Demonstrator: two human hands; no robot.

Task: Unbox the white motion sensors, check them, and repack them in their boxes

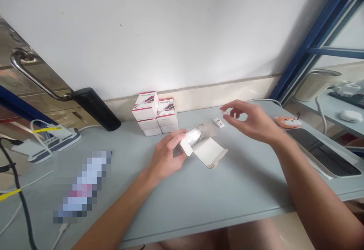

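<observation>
My left hand [167,155] grips an opened small white carton [206,150] that lies on the grey table [199,197], its flaps spread and a shiny clear wrapper [195,135] showing at its mouth. My right hand [250,121] hovers above the table to the right and pinches a tiny white piece [224,111] between thumb and fingertips. A small white part with a red mark [218,122] lies on the table just below that hand.
A stack of white and red boxes [155,113] stands by the wall. A black cylinder [95,108], a white power strip [54,140] and cables lie at left. At right lie an orange animal-shaped pad [288,121], a dark tablet [322,151] and a blue metal rack [318,34].
</observation>
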